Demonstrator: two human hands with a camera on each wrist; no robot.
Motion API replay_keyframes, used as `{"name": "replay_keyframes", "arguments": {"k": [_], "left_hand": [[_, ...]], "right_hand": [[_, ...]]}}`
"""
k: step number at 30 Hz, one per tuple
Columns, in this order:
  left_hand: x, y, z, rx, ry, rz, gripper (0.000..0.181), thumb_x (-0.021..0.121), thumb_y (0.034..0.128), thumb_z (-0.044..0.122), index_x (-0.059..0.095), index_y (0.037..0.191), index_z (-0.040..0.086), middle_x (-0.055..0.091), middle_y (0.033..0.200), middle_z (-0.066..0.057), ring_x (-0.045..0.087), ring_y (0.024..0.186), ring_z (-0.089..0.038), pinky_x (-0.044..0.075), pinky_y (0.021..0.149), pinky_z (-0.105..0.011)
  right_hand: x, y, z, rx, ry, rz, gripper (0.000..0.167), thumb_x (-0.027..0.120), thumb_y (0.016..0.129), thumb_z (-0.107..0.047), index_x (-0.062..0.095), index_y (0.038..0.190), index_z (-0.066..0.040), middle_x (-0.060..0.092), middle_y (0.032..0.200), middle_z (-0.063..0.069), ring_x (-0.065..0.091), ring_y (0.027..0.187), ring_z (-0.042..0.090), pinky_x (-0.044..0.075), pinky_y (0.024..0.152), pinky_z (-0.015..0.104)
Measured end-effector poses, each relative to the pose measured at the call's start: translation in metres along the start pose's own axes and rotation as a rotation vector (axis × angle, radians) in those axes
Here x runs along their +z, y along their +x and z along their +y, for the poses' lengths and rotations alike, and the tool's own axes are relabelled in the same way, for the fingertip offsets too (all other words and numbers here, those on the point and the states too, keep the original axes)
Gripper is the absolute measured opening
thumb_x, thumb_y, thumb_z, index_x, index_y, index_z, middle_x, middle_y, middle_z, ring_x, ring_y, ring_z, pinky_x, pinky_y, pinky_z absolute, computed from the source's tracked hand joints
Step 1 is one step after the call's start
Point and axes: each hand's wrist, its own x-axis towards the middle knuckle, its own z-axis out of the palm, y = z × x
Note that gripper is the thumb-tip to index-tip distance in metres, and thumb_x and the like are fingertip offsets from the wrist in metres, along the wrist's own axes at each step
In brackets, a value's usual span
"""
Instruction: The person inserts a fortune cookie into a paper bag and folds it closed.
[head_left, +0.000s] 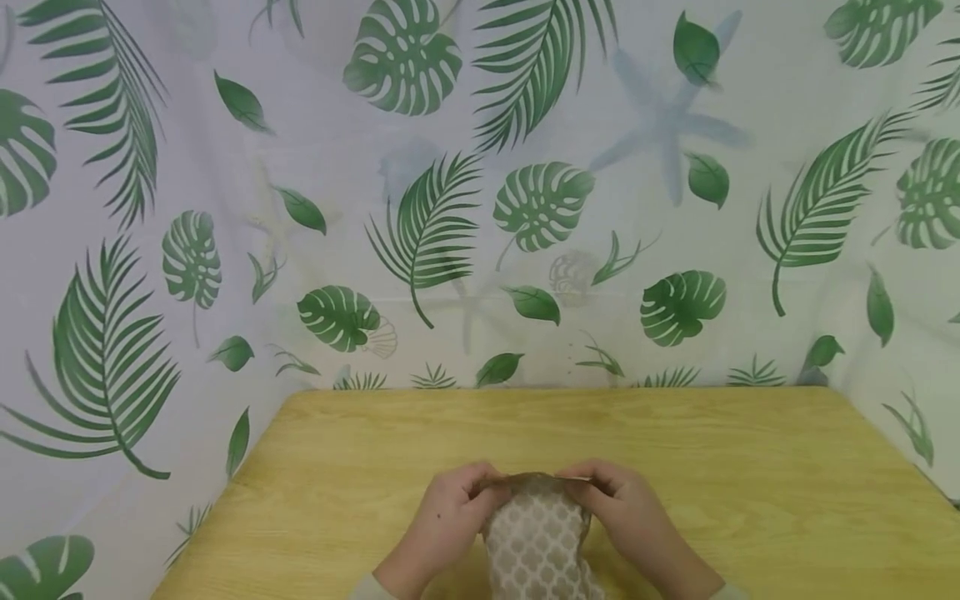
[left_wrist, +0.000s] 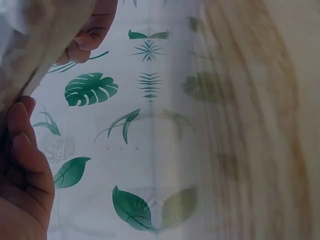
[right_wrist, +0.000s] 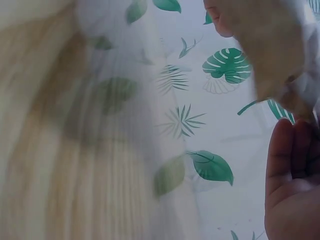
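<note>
A soft piece of cloth (head_left: 536, 546) with a pale lattice pattern on greyish brown hangs at the near edge of the table, its lower end cut off by the head view. It may be a pouch, but its kind cannot be told. My left hand (head_left: 456, 512) pinches its upper left corner between thumb and fingers. At the upper right corner, my right hand (head_left: 630, 515) pinches the darker brown top edge, which stretches between both hands. In the right wrist view the cloth's plain brown side (right_wrist: 272, 50) shows above the right hand's fingers (right_wrist: 281, 150).
Beneath the hands lies a yellow wood-grain table (head_left: 360, 450). A white curtain (head_left: 465, 358) printed with green leaves stands behind it and along both sides, with faint starfish and shell shapes.
</note>
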Motion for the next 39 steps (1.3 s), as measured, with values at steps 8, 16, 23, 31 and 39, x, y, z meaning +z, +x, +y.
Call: {"name": "replay_keyframes", "arguments": {"k": [8, 16, 23, 31, 39], "left_hand": [[-0.003, 0.0, 0.001, 0.139, -0.036, -0.033, 0.03, 0.049, 0.1085, 0.021, 0.07, 0.128, 0.013, 0.07, 0.12, 0.001, 0.063, 0.074, -0.009, 0.056, 0.067, -0.027], [-0.002, -0.001, -0.004, 0.18, -0.178, -0.09, 0.03, 0.042, 0.1101, 0.017, 0.07, 0.12, 0.012, 0.068, 0.12, -0.005, 0.062, 0.09, -0.014, 0.054, 0.077, -0.028], [0.004, -0.004, -0.001, 0.111, -0.161, -0.057, 0.023, 0.043, 0.1093, 0.018, 0.063, 0.103, 0.008, 0.059, 0.093, -0.004, 0.053, 0.079, -0.013, 0.048, 0.072, -0.026], [0.013, 0.001, 0.006, -0.084, -0.08, -0.002, 0.027, 0.069, 0.0969, 0.038, 0.063, 0.112, 0.016, 0.069, 0.095, 0.001, 0.063, 0.074, -0.015, 0.055, 0.065, -0.029], [0.013, -0.002, 0.011, -0.021, 0.042, -0.052, 0.011, 0.066, 0.1004, 0.028, 0.069, 0.103, 0.018, 0.069, 0.097, 0.013, 0.065, 0.089, -0.006, 0.055, 0.075, -0.025]], "right_hand": [[-0.012, 0.0, 0.002, -0.001, 0.285, -0.126, 0.024, 0.053, 0.106, -0.016, 0.067, 0.12, -0.002, 0.065, 0.118, 0.004, 0.065, 0.099, 0.017, 0.056, 0.086, 0.032], [-0.016, 0.001, 0.0, 0.025, 0.4, -0.192, 0.023, 0.046, 0.104, -0.009, 0.069, 0.102, -0.011, 0.062, 0.109, 0.005, 0.061, 0.093, 0.017, 0.055, 0.081, 0.032], [-0.018, 0.0, 0.001, -0.014, 0.388, -0.216, 0.024, 0.046, 0.1, -0.003, 0.067, 0.092, -0.012, 0.063, 0.095, 0.001, 0.06, 0.081, 0.013, 0.054, 0.073, 0.028], [-0.011, -0.004, -0.006, -0.185, 0.048, -0.169, 0.019, 0.05, 0.102, -0.003, 0.067, 0.095, 0.0, 0.066, 0.099, 0.004, 0.059, 0.086, 0.016, 0.054, 0.076, 0.032], [-0.005, -0.006, -0.018, -0.192, -0.199, -0.167, 0.016, 0.059, 0.101, -0.01, 0.066, 0.114, -0.016, 0.065, 0.116, 0.006, 0.061, 0.104, 0.021, 0.054, 0.078, 0.034]]}}
